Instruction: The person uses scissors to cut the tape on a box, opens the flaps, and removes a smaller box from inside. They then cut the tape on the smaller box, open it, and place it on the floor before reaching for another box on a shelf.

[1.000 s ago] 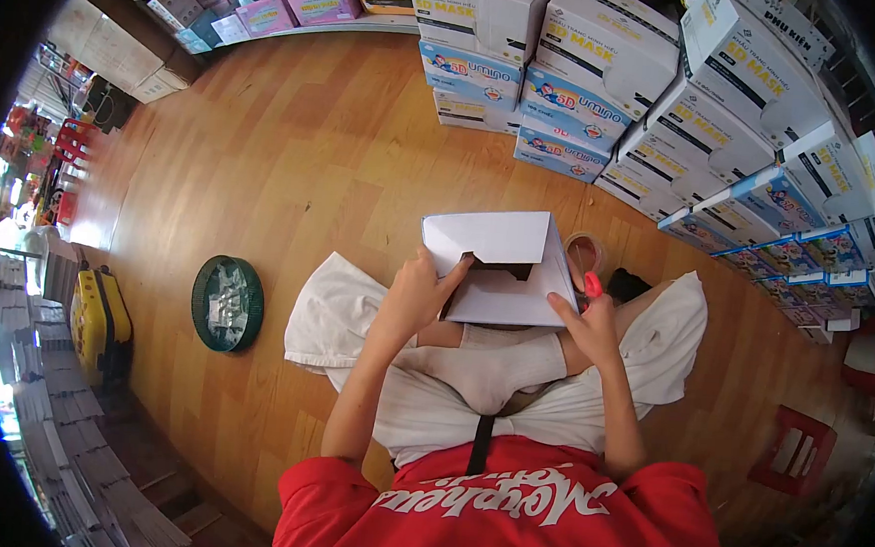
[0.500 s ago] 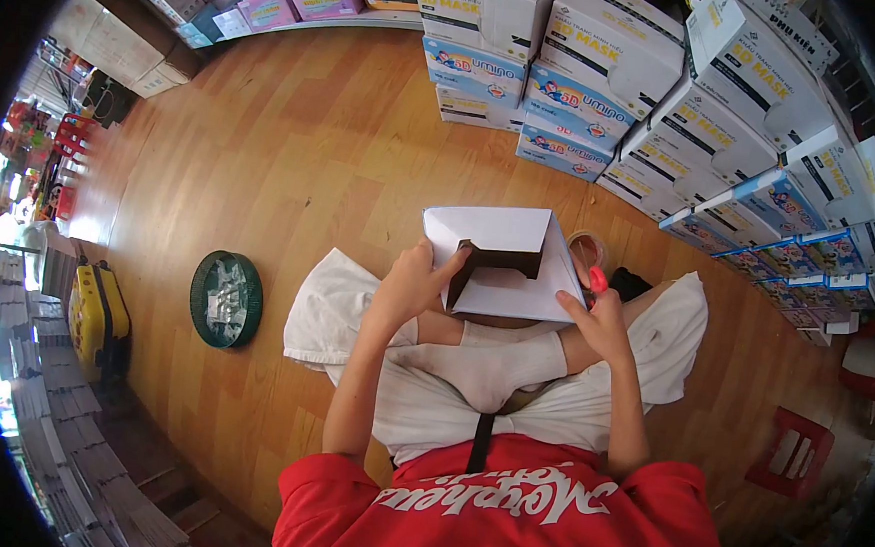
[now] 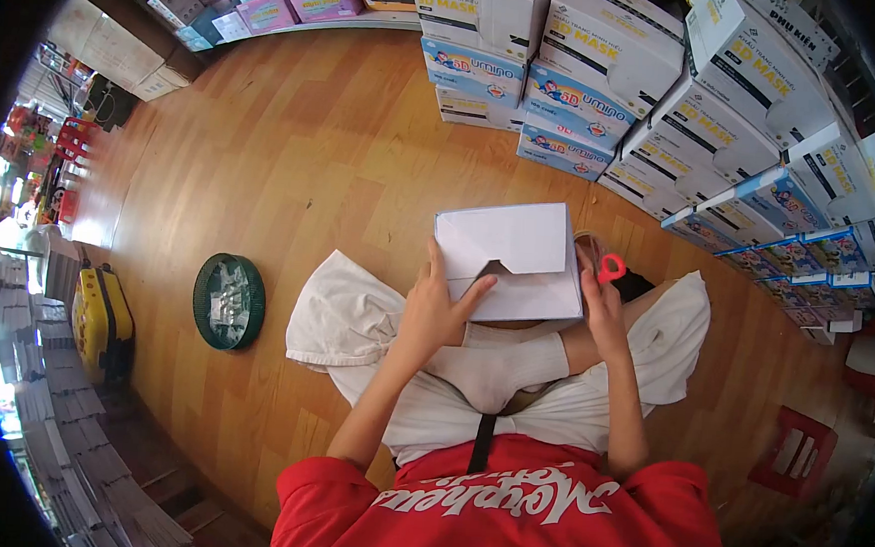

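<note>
A white cardboard box [image 3: 510,240] sits over my crossed legs, its upper flap folded down with a notch at the lower edge. My left hand [image 3: 438,304] grips its left side, fingers along the edge and thumb at the front near the notch. My right hand [image 3: 601,309] holds the right side, fingers against the wall. Red-handled scissors [image 3: 611,268] stick out by that hand's fingers; only a ring of the handle shows, the blades are hidden. Behind the box's right edge, a roll of tape [image 3: 585,240] is partly covered.
A round green basket [image 3: 201,304] with clear plastic packets stands on the wooden floor [image 3: 294,164] to the left. Stacked mask boxes [image 3: 612,44] rise ahead and right. A yellow suitcase [image 3: 101,318] is far left, a red stool [image 3: 794,451] at right.
The box's flap has folded down over the dark opening. My left hand has moved right and lower along the box, and my right hand has slid up its side with the red handle turned outward.
</note>
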{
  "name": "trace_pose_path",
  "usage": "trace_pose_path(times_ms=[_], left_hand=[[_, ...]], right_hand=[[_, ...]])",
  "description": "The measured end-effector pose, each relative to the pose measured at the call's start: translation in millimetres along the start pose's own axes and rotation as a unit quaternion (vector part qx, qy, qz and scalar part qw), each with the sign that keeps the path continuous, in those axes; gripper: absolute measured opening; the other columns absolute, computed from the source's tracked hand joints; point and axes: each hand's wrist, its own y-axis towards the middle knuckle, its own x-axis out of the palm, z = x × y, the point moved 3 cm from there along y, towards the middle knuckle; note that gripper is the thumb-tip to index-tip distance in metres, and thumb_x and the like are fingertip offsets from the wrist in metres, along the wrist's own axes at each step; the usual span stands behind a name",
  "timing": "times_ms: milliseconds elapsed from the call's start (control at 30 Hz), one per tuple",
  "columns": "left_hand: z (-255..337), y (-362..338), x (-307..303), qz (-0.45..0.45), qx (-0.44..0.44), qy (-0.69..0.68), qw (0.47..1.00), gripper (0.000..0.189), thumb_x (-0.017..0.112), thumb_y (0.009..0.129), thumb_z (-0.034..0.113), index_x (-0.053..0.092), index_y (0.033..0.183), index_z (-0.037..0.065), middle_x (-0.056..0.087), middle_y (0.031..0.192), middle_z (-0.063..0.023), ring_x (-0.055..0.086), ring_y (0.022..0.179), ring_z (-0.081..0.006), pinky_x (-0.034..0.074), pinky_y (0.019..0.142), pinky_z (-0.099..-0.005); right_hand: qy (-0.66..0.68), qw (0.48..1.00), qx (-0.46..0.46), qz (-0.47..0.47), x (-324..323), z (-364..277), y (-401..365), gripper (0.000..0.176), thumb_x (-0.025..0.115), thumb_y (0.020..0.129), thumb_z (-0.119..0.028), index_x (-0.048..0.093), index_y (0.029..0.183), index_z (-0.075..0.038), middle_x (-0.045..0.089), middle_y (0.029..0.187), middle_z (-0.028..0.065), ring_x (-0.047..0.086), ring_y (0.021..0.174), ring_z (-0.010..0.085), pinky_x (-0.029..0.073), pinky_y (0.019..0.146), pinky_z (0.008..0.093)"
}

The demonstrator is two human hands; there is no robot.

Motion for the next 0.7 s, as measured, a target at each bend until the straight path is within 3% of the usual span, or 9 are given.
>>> trace_pose_path(times_ms=[33, 133, 200, 367, 400, 500, 533, 633, 700], left_hand=[[-4, -4, 6, 0.021, 0.009, -0.036, 0.999, 0.092, 0.060, 0.089, 0.046, 0.016, 0.141, -0.016, 0.051, 0.116, -0.0379, 0.057, 0.107, -0.0432, 0.047, 0.088, -0.0429], [-9, -14, 18, 0.079, 0.008, -0.179, 0.981, 0.079, 0.056, 0.094, 0.036, 0.015, 0.146, -0.007, 0.042, 0.134, -0.0320, 0.047, 0.124, -0.0349, 0.038, 0.102, -0.0374], [-7, -20, 24, 0.105, -0.028, -0.320, 0.941, 0.071, 0.053, 0.097, 0.028, 0.015, 0.148, -0.002, 0.041, 0.139, -0.0260, 0.042, 0.128, -0.0282, 0.032, 0.106, -0.0341], [-3, -32, 13, 0.147, -0.031, -0.418, 0.896, 0.063, 0.054, 0.095, 0.008, 0.021, 0.147, -0.001, 0.043, 0.141, -0.0186, 0.044, 0.125, -0.0221, 0.034, 0.104, -0.0317], [-7, -34, 8, 0.140, -0.038, -0.463, 0.874, 0.061, 0.055, 0.094, 0.004, 0.025, 0.147, -0.002, 0.044, 0.140, -0.0180, 0.045, 0.125, -0.0215, 0.034, 0.104, -0.0313], [-31, -43, -9, 0.112, 0.004, -0.393, 0.912, 0.054, 0.059, 0.090, -0.003, 0.039, 0.140, -0.003, 0.047, 0.139, -0.0161, 0.043, 0.127, -0.0198, 0.034, 0.104, -0.0309], [-40, -43, -14, 0.170, 0.039, -0.326, 0.929, 0.051, 0.056, 0.084, -0.012, 0.048, 0.133, -0.004, 0.048, 0.139, -0.0173, 0.041, 0.132, -0.0223, 0.032, 0.107, -0.0351], [-36, -51, -40, 0.221, 0.185, -0.155, 0.945, 0.058, 0.050, 0.076, -0.020, 0.048, 0.133, -0.006, 0.044, 0.143, -0.0184, 0.037, 0.136, -0.0275, 0.029, 0.110, -0.0399], [-63, -50, -44, 0.126, 0.147, -0.278, 0.941, 0.060, 0.048, 0.074, -0.015, 0.050, 0.133, -0.003, 0.039, 0.146, -0.0188, 0.033, 0.138, -0.0312, 0.027, 0.111, -0.0417]], right_hand=[[0.078, 0.997, 0.008, 0.012, 0, -1, 1, 0.052, 0.060, 0.093, -0.026, 0.048, 0.133, 0.004, 0.058, 0.123, 0.0143, 0.056, 0.110, 0.0158, 0.043, 0.091, 0.0268], [0.073, 0.997, 0.018, 0.009, 1, 4, -2, 0.052, 0.061, 0.093, -0.022, 0.045, 0.134, 0.006, 0.050, 0.135, 0.0149, 0.047, 0.125, 0.0182, 0.034, 0.103, 0.0280], [0.033, 0.999, -0.041, 0.014, 10, -3, -5, 0.054, 0.063, 0.091, -0.018, 0.044, 0.136, 0.006, 0.049, 0.137, 0.0152, 0.047, 0.125, 0.0193, 0.034, 0.104, 0.0289], [-0.002, 0.996, -0.089, -0.004, 17, -21, -8, 0.048, 0.068, 0.086, -0.008, 0.052, 0.128, 0.007, 0.054, 0.132, 0.0132, 0.047, 0.127, 0.0202, 0.034, 0.106, 0.0318], [-0.059, 0.994, -0.095, -0.003, 15, -21, -7, 0.047, 0.068, 0.086, -0.009, 0.052, 0.127, 0.007, 0.056, 0.130, 0.0124, 0.051, 0.122, 0.0187, 0.037, 0.103, 0.0309], [-0.170, 0.983, -0.070, -0.028, 7, -19, -6, 0.046, 0.066, 0.085, -0.010, 0.052, 0.126, 0.006, 0.060, 0.122, 0.0098, 0.058, 0.101, 0.0133, 0.044, 0.088, 0.0268], [-0.168, 0.984, -0.029, -0.055, 6, -15, -5, 0.048, 0.065, 0.085, -0.010, 0.051, 0.128, 0.006, 0.061, 0.120, 0.0086, 0.059, 0.091, 0.0110, 0.046, 0.080, 0.0246], [0.100, 0.993, 0.039, -0.049, 21, 6, -4, 0.052, 0.063, 0.083, -0.008, 0.048, 0.132, 0.003, 0.062, 0.114, 0.0053, 0.052, 0.066, 0.0051, 0.041, 0.058, 0.0196], [0.266, 0.961, 0.042, -0.056, 29, 16, 3, 0.052, 0.061, 0.083, -0.007, 0.047, 0.132, 0.001, 0.062, 0.112, 0.0045, 0.049, 0.059, 0.0038, 0.037, 0.051, 0.0178]])
